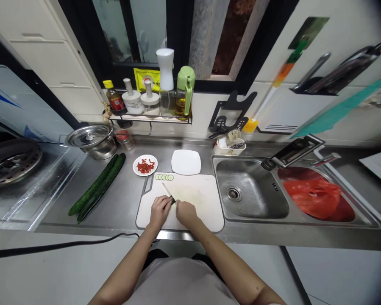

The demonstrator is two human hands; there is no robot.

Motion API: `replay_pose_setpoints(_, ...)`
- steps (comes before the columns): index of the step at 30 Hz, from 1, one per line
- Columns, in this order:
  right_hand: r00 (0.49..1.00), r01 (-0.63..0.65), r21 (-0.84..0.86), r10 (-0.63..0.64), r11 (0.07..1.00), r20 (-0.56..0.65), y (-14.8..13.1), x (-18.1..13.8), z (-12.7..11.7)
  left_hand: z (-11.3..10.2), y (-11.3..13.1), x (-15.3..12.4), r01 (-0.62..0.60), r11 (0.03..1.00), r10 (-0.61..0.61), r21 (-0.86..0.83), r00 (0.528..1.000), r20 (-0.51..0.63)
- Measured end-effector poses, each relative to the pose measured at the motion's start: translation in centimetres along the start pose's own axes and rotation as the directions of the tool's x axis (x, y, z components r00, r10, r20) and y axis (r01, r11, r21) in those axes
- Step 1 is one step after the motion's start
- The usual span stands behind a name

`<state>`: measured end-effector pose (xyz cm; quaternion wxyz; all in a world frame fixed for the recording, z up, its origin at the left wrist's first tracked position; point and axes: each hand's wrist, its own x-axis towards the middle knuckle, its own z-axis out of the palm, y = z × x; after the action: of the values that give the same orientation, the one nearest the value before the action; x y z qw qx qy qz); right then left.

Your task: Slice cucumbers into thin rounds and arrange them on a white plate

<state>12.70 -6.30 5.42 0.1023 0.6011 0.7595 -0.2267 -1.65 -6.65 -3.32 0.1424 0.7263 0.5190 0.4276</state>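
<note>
My right hand (186, 212) is closed round the handle of a knife (168, 190), whose blade points up and to the left over the white cutting board (206, 199). Against the blade is a short dark green piece of cucumber (173, 201), gripped by the fingers of my left hand (160, 210). A row of several cucumber slices (164, 177) lies along the board's far left edge. Just beyond the board sits a white square plate (186, 162). Left of it, a small round plate (135, 168) bears red bits.
Two whole cucumbers (98, 186) lie to the left, near a lidded steel pot (96, 137). On the right is a sink (254, 190) with a red plastic bag (314, 197) in its second basin. A rack (139, 118) of bottles and jars hangs behind.
</note>
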Motion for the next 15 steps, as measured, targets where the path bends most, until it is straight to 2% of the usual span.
replay_pose_setpoints(15, 1.0, -0.007, 0.043, 0.007, 0.999, -0.015, -0.3, 1.2, 0.1, 0.0, 0.2, 0.1, -0.018, 1.0, 0.018, 0.007, 1.0, -0.017)
